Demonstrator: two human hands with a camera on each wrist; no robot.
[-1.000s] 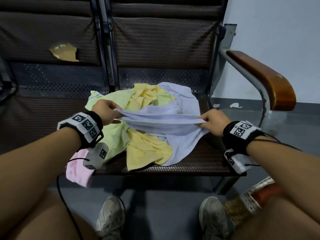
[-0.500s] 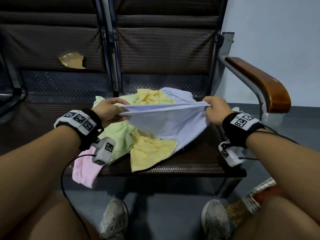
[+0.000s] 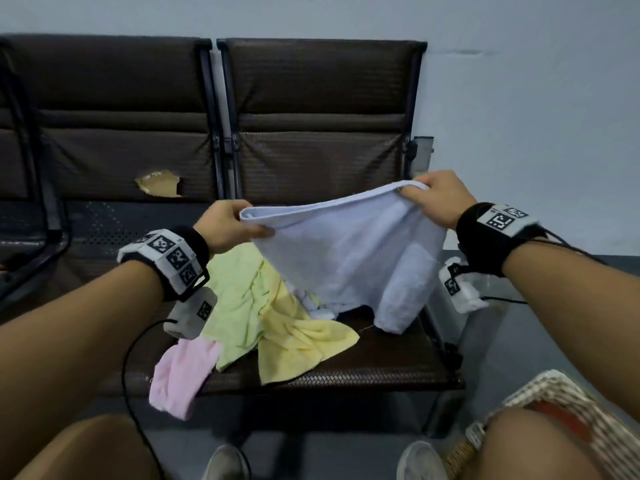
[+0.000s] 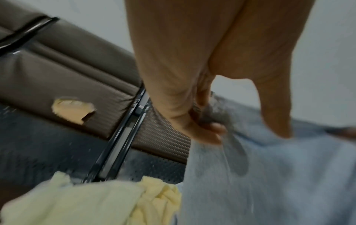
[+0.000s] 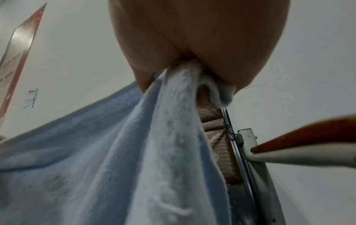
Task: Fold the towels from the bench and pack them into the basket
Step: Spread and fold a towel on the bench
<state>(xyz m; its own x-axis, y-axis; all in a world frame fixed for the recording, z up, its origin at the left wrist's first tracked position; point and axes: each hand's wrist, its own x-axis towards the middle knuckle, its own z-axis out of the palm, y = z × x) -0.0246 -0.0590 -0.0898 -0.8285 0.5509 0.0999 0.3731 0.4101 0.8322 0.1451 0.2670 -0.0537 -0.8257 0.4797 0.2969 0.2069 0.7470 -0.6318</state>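
Both hands, the left hand (image 3: 227, 225) and right hand (image 3: 438, 195), pinch the top corners of a pale blue towel (image 3: 349, 258) stretched above the bench (image 3: 363, 362), green, yellow and pink towels (image 3: 263, 317) heaped beneath.

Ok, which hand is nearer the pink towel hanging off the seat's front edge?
Left. The left hand grips the blue towel up and slightly right of the pink towel; the right hand grips its far corner, across the seat.

The basket (image 3: 568, 403) is cut off at the corner, behind a knee. The blue towel (image 3: 349, 258) hides part of the yellow towel (image 3: 301, 344). The left wrist picture is blurry.
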